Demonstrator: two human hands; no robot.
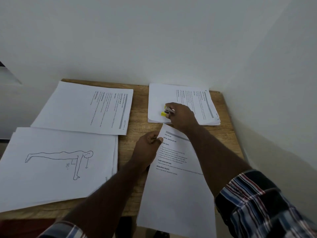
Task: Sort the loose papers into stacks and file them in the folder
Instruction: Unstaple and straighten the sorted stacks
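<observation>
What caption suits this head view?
Right hand grips a yellow stapler on the far stack; left hand pinches a sheet.

Left hand [147, 145] pinches printed sheet [176, 182] at its top corner; right hand [181, 115] grips yellow stapler [166, 112] over far-right stack [181, 103] on desk [137, 121].

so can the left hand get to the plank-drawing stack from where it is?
Probably yes: the plank-drawing stack lies uncovered just left of the left hand, nothing between. But that hand pinches the sheet and would need to release it.
</observation>
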